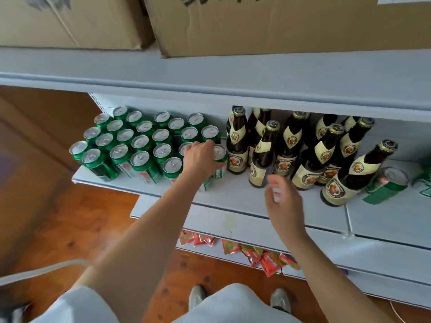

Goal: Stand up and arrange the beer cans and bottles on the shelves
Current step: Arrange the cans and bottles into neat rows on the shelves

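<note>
Several green beer cans (140, 145) stand upright in rows on the left part of the grey shelf (233, 194). My left hand (200, 157) grips one green can (219, 155) at the right end of those rows, beside the bottles. Several brown beer bottles (289, 145) with cream labels stand upright to the right. Another green can (387, 185) stands alone past the bottles at the right. My right hand (283, 201) hovers blurred over the shelf's front edge with fingers loosely spread, holding nothing.
Cardboard boxes (256, 24) sit on the shelf above. Red snack packets (256, 252) lie on a lower shelf. A wooden floor and my shoes (279, 299) are below. A brown wall panel (35, 159) stands at the left.
</note>
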A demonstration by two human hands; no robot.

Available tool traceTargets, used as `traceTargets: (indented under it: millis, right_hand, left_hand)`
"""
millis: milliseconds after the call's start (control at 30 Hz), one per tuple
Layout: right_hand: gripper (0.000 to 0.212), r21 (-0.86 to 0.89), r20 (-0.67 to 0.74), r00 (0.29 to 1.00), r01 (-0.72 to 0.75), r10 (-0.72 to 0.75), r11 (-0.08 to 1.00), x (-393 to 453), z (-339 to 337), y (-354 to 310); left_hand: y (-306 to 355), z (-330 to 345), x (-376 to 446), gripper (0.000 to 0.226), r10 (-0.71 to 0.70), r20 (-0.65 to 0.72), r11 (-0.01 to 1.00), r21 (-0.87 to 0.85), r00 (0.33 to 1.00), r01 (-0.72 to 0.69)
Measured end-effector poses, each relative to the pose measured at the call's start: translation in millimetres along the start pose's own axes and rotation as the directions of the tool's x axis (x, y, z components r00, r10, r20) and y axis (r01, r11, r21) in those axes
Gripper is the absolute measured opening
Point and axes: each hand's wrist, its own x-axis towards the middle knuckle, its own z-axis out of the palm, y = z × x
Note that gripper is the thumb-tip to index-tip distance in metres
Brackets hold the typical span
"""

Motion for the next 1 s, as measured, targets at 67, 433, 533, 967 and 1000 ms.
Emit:
traceTargets:
  millis: [67, 433, 533, 967, 1000]
  right_hand:
    - [0.032, 0.092, 0.155, 0.988, -0.027, 0.013, 0.995, 9, 29, -20]
    - [0.025, -0.003, -0.138, 0.990, -0.040, 0.039, 0.999, 0, -8, -14]
    - [0.019, -0.206, -0.542, 0.840, -0.154, 0.018, 0.966, -1, -78, 19]
    - [0.072, -0.537, 0.070, 0.977, -0.134, 0.202, 0.833, 101, -213, 183]
    - [0.068, -0.540, 0.082, 0.986, -0.079, 0.146, 0.838, 109, -218, 189]
  left_hand:
    - [-7, 2, 9, 0.056, 0.002, 0.035, 1.000, -0.010, 0.999, -0.001]
    - [33, -7, -32, 0.025, 0.015, -0.465, 0.908, -0.364, 0.885, -0.207]
    - [90, -6, -72, 0.017, 0.325, -0.464, 0.713, -0.452, 0.824, -0.536]
    - [342, 94, -124, 0.045, 0.494, 0.117, 0.653, -0.705, 0.861, -0.278]
    - [355, 98, -121, 0.045, 0.453, 0.152, 0.672, -0.706, 0.879, -0.224]
